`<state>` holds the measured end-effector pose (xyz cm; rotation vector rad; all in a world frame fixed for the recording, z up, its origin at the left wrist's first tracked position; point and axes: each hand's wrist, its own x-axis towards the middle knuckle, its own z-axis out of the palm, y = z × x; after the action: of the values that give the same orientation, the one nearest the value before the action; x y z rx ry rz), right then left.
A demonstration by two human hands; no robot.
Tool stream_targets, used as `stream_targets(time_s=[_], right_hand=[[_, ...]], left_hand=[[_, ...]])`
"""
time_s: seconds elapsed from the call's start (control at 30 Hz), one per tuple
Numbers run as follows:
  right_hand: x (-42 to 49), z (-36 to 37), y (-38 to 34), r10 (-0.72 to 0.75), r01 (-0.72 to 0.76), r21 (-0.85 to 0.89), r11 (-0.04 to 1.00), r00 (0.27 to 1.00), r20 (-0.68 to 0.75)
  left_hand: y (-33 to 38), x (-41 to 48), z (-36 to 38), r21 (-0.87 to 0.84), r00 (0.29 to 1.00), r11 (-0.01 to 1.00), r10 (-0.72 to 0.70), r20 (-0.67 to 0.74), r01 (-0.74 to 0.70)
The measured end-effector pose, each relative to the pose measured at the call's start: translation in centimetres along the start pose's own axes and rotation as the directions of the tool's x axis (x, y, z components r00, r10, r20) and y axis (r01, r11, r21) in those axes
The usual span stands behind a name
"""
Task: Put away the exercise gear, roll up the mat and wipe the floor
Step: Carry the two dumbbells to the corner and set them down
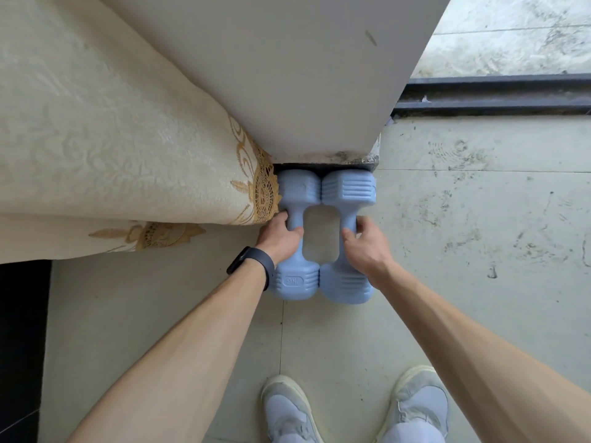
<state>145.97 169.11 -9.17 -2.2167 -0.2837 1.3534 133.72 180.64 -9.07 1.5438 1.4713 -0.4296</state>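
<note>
Two pale-blue matte dumbbells with ribbed blocky heads lie side by side, touching, on the smudged tile floor (447, 219) against the wall base (287, 91). Left hand (279, 238) wraps the left dumbbell (294, 279) handle; right hand (364, 247) curls round the right dumbbell (347, 190) handle. A cream embossed curtain (128, 139) with gold lace trim touches the left one.

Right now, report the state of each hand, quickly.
The left hand is closed, gripping the handle of the left dumbbell.
The right hand is closed, gripping the handle of the right dumbbell.
</note>
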Motion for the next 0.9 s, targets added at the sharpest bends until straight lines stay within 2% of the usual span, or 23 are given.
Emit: stream_targets(time_s=[0.1,0.27,0.47,0.57,0.7,0.9], right_hand=[[-0.1,-0.3,0.0,-0.002,0.002,-0.003,1.000,1.000,-0.011],[0.0,-0.4,-0.4,-0.010,0.016,-0.107,0.994,0.998,0.056],[-4.9,-1.8,-1.4,0.012,0.006,-0.254,0.967,0.998,0.069],[-9.5,-3.5,-2.7,-0.026,0.056,-0.301,0.952,0.994,0.104],[-17.8,-7.2,-6.5,-0.149,0.186,-0.403,0.896,0.981,0.123],[-36.3,-14.8,-14.3,-0.350,0.345,-0.574,0.742,0.931,0.107]], left_hand=[[0.3,0.3,0.3,-0.010,1.000,1.000,0.007,-0.018,-0.007],[0.6,-0.1,0.4,0.007,0.998,0.998,-0.061,-0.029,0.061],[1.4,-4.5,-0.2,0.072,0.995,0.996,-0.054,0.082,0.048],[2.8,-9.2,-1.0,0.158,0.988,0.987,-0.038,0.152,0.013],[5.8,-18.2,-3.4,0.238,0.976,0.966,0.050,0.210,-0.100],[10.9,-36.5,-12.7,0.353,0.975,0.910,0.190,0.115,-0.218]])
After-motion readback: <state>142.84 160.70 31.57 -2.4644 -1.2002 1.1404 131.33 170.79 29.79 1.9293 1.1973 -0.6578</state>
